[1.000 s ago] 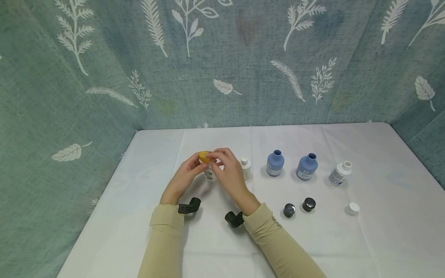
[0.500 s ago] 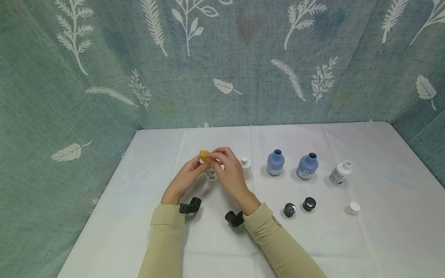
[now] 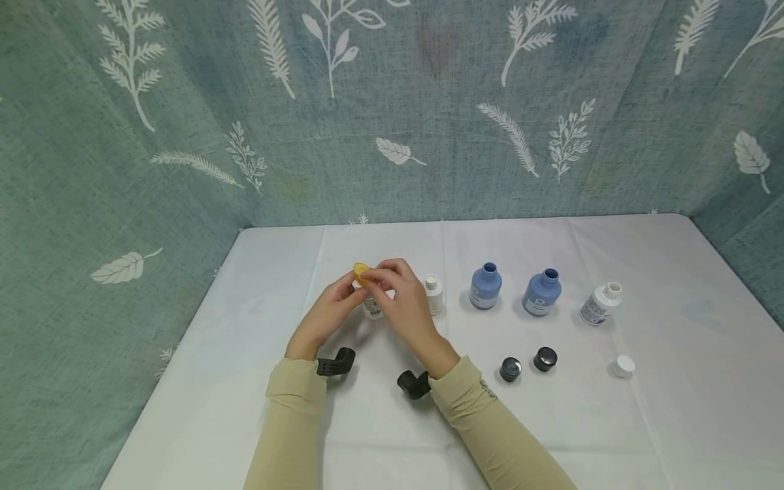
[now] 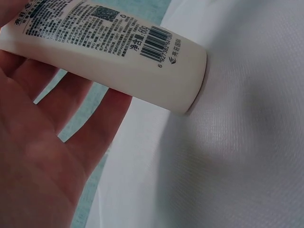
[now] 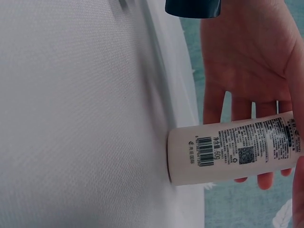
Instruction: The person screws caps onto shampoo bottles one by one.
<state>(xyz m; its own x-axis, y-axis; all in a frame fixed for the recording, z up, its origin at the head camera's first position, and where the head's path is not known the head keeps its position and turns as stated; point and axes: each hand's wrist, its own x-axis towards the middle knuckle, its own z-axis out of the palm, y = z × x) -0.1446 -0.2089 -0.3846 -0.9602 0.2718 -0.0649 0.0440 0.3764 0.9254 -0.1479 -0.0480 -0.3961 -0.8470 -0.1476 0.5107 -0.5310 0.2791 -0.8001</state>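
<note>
A white bottle with printed labelling stands on the table, its upper part between both hands. Its barcode and small print show on the white bottle in the left wrist view. My left hand grips the bottle near its top, thumb in front and fingers behind. The yellow cap sits tilted at the bottle's top, pinched by the fingertips of my right hand. From the right wrist, the lower end of the bottle shows against the cloth, while the cap is out of frame.
Just right of the hands stands a small white bottle. Farther right are two uncapped blue bottles and an uncapped white bottle. Two black caps and a white cap lie in front of them. A leaf-patterned curtain hangs behind.
The yellow cap has risen slightly and turned under the right fingertips. Both hands stay almost in place around the bottle; the other bottles and caps have not moved.
</note>
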